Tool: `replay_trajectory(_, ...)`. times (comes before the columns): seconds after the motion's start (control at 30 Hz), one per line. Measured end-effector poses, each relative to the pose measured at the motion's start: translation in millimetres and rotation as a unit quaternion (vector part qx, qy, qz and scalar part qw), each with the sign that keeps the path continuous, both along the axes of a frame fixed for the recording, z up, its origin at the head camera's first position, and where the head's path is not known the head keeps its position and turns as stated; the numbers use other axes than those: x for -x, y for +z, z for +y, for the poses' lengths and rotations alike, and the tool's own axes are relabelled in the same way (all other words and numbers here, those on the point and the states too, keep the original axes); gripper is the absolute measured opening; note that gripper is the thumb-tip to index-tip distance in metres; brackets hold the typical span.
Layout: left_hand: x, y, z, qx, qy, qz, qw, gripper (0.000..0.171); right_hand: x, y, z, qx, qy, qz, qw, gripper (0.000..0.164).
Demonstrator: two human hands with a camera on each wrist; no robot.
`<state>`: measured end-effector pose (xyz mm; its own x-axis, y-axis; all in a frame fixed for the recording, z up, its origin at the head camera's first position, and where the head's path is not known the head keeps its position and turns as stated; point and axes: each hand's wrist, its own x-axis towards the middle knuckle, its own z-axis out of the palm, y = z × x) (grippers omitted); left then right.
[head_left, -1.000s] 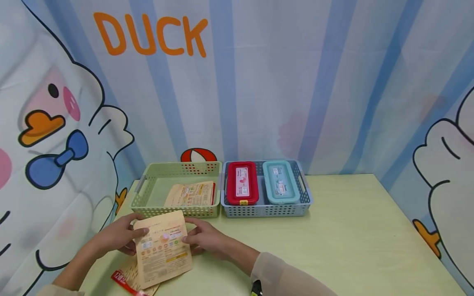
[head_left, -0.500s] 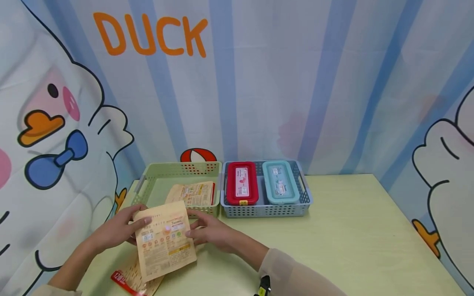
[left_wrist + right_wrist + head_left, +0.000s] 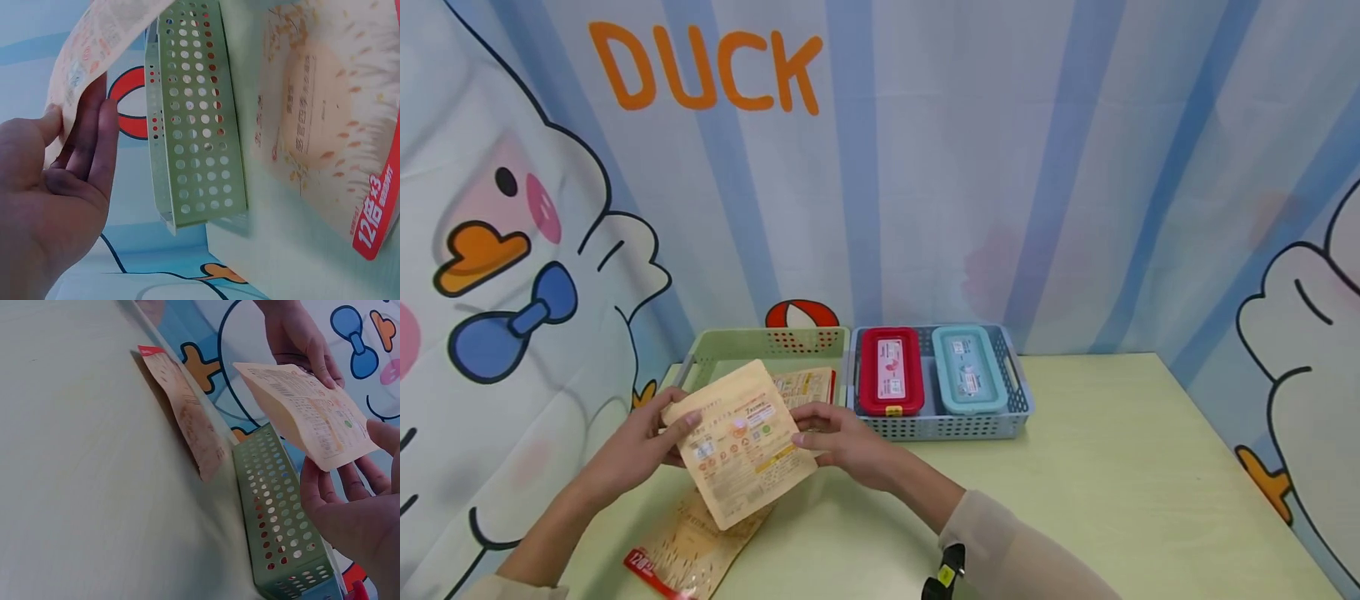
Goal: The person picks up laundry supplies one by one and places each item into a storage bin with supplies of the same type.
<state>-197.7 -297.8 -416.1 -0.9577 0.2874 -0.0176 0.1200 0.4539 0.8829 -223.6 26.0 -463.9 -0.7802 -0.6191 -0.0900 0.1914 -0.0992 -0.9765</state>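
A beige printed pouch [image 3: 748, 450] is held up off the table between both hands, tilted, its text side facing the head camera. My left hand [image 3: 643, 442] pinches its upper left edge, thumb in front and fingers behind. On the opposite edge my right hand [image 3: 850, 446] grips with the thumb on the printed face and fingers beneath, as the right wrist view also shows. Below it a second beige pouch [image 3: 700, 542] with a red strip lies on the table. Another pouch [image 3: 808, 386] lies in the green basket [image 3: 730, 340], partly hidden by the held one.
Beside the green basket stands a blue basket [image 3: 940, 429] holding a red-lidded box [image 3: 891, 333] and a teal-lidded box [image 3: 970, 333]. A pale green tabletop [image 3: 1112, 500] stretches to the right. Behind it hangs a curtain [image 3: 955, 167] with duck prints.
Both hands have raised the held pouch, moving it forward toward the green basket and tilting it. More of the pouch lying on the table now shows.
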Motion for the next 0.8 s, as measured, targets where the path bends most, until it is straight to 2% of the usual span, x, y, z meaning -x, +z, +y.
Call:
replay_trajectory(0.3,1.6,-6.8,11,-0.063,0.088,0.043,0.9932,0.042,3.7,6.0,5,0.053,0.004,0.002,0.999,0.045)
replay_trajectory(0.53,2.3,-8.4,25,-0.102,0.146,0.040,0.9833,0.042,4.1,10.8,6,0.077,-0.011,-0.006,0.997,0.061)
replay_trajectory(0.8,2.5,-13.4,41,-0.114,0.221,0.063,0.9665,0.041,9.2,17.3,7,0.094,-0.050,-0.008,0.994,0.053)
